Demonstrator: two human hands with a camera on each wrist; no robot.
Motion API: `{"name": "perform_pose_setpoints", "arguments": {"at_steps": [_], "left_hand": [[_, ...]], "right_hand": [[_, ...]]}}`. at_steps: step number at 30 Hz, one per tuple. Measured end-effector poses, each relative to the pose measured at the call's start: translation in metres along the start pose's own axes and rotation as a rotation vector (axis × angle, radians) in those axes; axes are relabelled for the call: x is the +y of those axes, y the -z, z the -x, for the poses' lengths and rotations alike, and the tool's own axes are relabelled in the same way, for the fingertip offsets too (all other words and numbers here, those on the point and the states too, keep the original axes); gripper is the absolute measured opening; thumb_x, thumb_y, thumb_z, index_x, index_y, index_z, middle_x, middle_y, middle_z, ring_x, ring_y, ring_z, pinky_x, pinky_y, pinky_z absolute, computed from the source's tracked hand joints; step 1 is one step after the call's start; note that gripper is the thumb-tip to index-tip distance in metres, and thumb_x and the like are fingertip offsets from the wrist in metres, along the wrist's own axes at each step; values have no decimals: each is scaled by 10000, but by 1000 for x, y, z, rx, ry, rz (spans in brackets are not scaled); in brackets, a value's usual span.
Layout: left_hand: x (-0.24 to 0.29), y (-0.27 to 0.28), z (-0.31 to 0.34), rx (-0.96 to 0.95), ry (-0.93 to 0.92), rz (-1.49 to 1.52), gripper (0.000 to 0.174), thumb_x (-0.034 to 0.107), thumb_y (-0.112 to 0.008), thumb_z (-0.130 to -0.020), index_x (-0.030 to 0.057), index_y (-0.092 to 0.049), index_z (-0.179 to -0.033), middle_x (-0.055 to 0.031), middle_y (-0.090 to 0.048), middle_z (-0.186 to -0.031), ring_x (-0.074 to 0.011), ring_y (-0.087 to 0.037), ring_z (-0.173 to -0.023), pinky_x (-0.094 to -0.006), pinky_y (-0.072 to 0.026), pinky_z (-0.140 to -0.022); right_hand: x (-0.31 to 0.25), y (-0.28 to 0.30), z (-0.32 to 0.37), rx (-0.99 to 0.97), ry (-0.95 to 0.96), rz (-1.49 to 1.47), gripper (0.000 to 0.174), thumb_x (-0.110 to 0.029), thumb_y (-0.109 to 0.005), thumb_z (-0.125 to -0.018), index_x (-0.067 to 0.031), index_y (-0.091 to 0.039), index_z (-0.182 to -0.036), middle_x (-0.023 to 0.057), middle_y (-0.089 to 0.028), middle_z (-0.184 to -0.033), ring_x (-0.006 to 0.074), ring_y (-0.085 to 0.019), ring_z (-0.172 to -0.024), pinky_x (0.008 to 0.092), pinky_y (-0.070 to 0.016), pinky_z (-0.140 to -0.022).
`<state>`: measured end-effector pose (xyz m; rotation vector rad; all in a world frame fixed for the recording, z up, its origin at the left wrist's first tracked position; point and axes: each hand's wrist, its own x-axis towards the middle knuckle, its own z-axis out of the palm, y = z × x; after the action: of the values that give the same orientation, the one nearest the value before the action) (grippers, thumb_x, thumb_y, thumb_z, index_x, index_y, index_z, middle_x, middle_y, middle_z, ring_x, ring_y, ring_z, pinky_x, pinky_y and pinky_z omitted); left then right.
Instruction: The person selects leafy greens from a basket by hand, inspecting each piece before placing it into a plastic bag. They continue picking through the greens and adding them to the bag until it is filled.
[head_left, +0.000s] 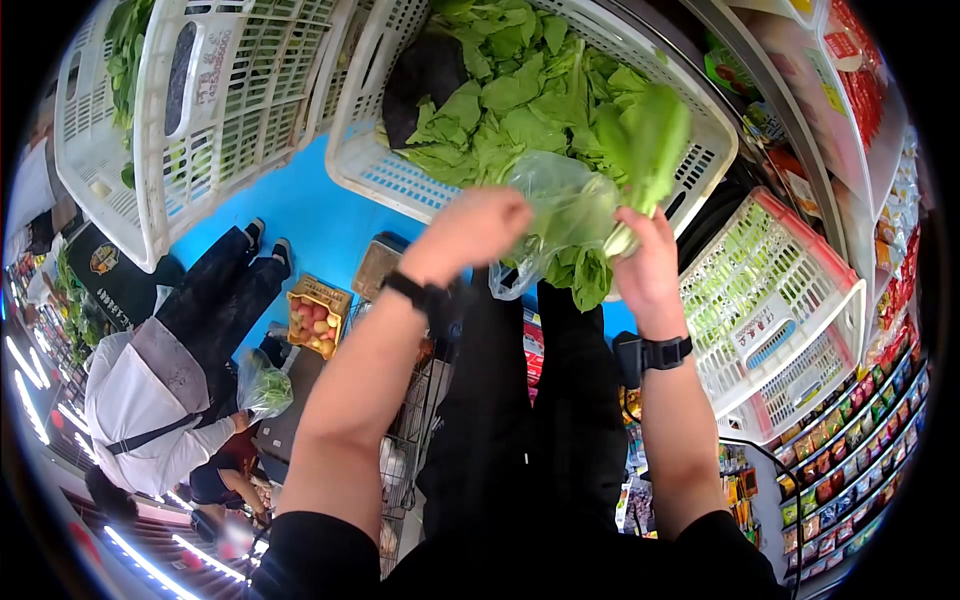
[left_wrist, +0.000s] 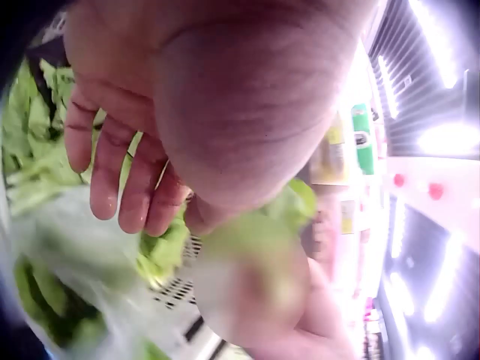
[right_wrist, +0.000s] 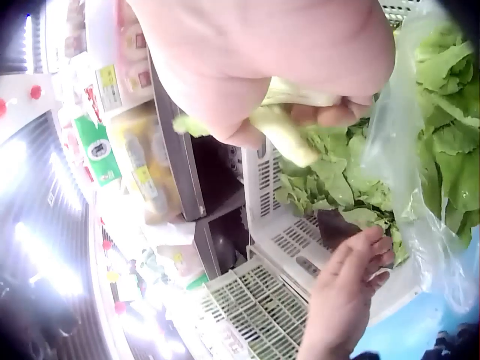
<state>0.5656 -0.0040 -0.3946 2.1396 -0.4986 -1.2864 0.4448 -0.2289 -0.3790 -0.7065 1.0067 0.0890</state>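
Observation:
My right hand [head_left: 650, 265] grips a bunch of leafy greens [head_left: 648, 145] by its pale stems, with the leaves pointing up and away. In the right wrist view the stem ends [right_wrist: 285, 139] stick out below the palm. A clear plastic bag [head_left: 560, 190] with greens inside hangs between my hands, close beside the right one. My left hand [head_left: 475, 235] is just left of the bag; in the left wrist view its fingers [left_wrist: 107, 176] hang relaxed, holding nothing. Beyond both hands stands a white crate [head_left: 395, 190] heaped with loose leafy greens [head_left: 535, 90].
More white crates [head_left: 225, 110] stand at left, and a pink-rimmed crate [head_left: 770, 290] at right. Shelves of packaged goods [head_left: 850, 440] line the right side. On the left, a person [head_left: 150, 400] carries a bagged vegetable [head_left: 265, 385] near a box of round fruit [head_left: 315, 322].

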Motion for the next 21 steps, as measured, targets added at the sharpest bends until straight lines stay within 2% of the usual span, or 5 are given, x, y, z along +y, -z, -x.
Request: {"name": "perform_pose_setpoints", "arguments": {"at_steps": [5,12,17,20,21], "left_hand": [[-113,-27,-98,-153,292,-332,355,279,-596,-968,19,-744,-1159,-217,-735,-1170,-410,-697,-1091,-494,-561,-916],[-71,-63,-125,-216,679,-474,336,226,-634,-961,100,-766,-1244,-114,-708,-1368,-306,-705,-1216,-442,-582,-930],[-74,-66,-120,-54,615,-374,353,252,-641,-946,33,-745,-1203,-184,-720,-1303,-378,-722,-1139,-472,-595,-914],[-53,-44,-101,63,614,-321,347,286,-588,-956,76,-774,-1161,-177,-745,-1236,-363,-708,-1176,-457,-577,-968],[-67,-41,-96,59,478,-235,510,406,-627,-912,-24,-739,-1161,-261,-708,-1252,-431,-698,-1124,-492,-565,-973]], "right_hand": [[2,18,4,161,26,-11,322,-137,-665,-961,-74,-616,-1273,0,-627,-935,124,-586,-858,319,-479,-760],[6,8,24,158,17,2,345,-124,-640,-972,-73,-592,-1309,-7,-589,-900,112,-539,-807,303,-434,-724],[-3,16,31,142,20,-16,371,-114,-618,-980,-65,-570,-1344,3,-593,-910,115,-539,-814,307,-434,-741],[-7,24,29,148,57,-52,371,-116,-619,-981,-64,-569,-1344,7,-597,-914,114,-541,-809,305,-434,-733],[-9,26,29,119,55,-50,366,-122,-624,-981,-63,-572,-1338,8,-595,-913,113,-543,-813,301,-437,-731]]}}
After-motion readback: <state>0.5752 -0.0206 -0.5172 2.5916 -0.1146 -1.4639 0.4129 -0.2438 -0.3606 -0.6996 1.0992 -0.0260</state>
